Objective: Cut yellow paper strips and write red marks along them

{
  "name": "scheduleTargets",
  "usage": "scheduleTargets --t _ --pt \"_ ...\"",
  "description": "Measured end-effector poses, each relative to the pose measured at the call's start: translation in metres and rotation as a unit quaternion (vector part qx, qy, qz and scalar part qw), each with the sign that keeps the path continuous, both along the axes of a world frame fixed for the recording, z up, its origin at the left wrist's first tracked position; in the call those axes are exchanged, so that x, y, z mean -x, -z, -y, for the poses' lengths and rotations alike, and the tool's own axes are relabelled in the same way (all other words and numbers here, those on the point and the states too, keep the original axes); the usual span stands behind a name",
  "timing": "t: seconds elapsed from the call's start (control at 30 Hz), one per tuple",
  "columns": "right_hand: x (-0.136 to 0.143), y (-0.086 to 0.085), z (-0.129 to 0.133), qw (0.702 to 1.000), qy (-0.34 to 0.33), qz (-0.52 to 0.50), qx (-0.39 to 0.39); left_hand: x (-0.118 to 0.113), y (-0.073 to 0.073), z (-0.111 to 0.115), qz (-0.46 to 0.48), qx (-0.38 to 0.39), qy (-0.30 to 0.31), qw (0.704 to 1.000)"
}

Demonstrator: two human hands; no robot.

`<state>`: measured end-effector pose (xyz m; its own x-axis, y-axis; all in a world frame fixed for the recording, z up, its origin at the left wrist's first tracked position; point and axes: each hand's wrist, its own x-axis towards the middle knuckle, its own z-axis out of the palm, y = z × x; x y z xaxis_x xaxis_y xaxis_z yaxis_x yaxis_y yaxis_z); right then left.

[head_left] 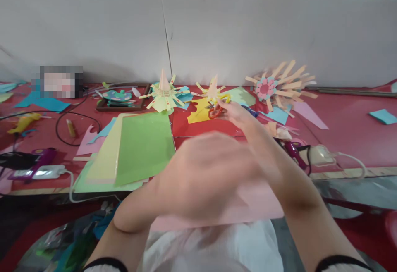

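Note:
My right hand reaches over the table with its fingers around scissors that have red and yellow handles. The scissors are over a yellow paper piece, near a small paper model with a pale cone. Close to the camera, my left hand is smeared by motion, and its fingers cannot be made out. Below and behind it lies a pink sheet at the table's front edge, partly hidden by the hand.
Green sheets lie left of centre. Behind them are a cone model and a tray. A flower-like paper model stands at back right. Power strips and cables, a glue stick and paper scraps lie around.

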<state>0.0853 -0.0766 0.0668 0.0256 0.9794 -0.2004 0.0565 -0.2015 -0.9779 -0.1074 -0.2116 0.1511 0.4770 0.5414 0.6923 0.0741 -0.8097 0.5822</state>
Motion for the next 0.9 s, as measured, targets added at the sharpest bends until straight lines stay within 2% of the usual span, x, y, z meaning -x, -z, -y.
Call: scheduleTargets --t 0.03,0.07,0.1,0.13,0.17,0.23,0.3,0.43,0.5,0.57,0.63,0.77,0.83,0.9 --pt "0.001 0.004 0.005 0.999 0.019 0.008 -0.042 -0.008 0.010 -0.021 0.010 0.010 0.023 1.000" --pt "0.003 0.008 0.009 0.995 0.048 0.046 -0.079 -0.016 0.022 -0.044 0.017 0.076 -0.017 0.997" --pt "0.006 0.012 0.014 0.987 0.062 0.108 -0.105 -0.022 0.037 -0.068 0.054 0.174 -0.072 0.981" --pt "0.009 0.017 0.018 0.972 0.063 0.174 -0.145 -0.027 0.054 -0.090 0.096 0.283 -0.111 0.948" --pt "0.012 0.021 0.021 0.953 0.071 0.233 -0.182 -0.031 0.070 -0.110 0.101 0.331 -0.129 0.929" --pt "0.019 0.028 0.028 0.920 0.065 0.287 -0.260 -0.037 0.098 -0.141 0.098 0.390 -0.128 0.907" --pt "0.025 0.034 0.033 0.907 0.031 0.313 -0.280 -0.039 0.115 -0.159 0.099 0.435 -0.102 0.889" --pt "0.036 0.049 0.039 0.889 -0.072 0.349 -0.288 -0.037 0.125 -0.173 0.122 0.464 -0.073 0.875" --pt "0.040 0.057 0.041 0.912 -0.101 0.301 -0.259 -0.033 0.129 -0.176 0.135 0.464 -0.092 0.871" --pt "0.043 0.064 0.041 0.952 -0.132 0.196 -0.195 -0.028 0.135 -0.178 0.148 0.450 -0.124 0.872" --pt "0.044 0.069 0.041 0.977 -0.138 0.080 -0.144 -0.023 0.140 -0.179 0.159 0.428 -0.156 0.876" --pt "0.044 0.069 0.038 0.982 -0.145 -0.080 -0.085 -0.015 0.140 -0.175 0.160 0.385 -0.185 0.890" --pt "0.046 0.068 0.037 0.987 -0.128 -0.078 -0.059 -0.016 0.137 -0.169 0.143 0.361 -0.180 0.904" --pt "0.049 0.068 0.035 0.994 -0.092 -0.017 -0.061 -0.020 0.134 -0.158 0.118 0.331 -0.173 0.920"
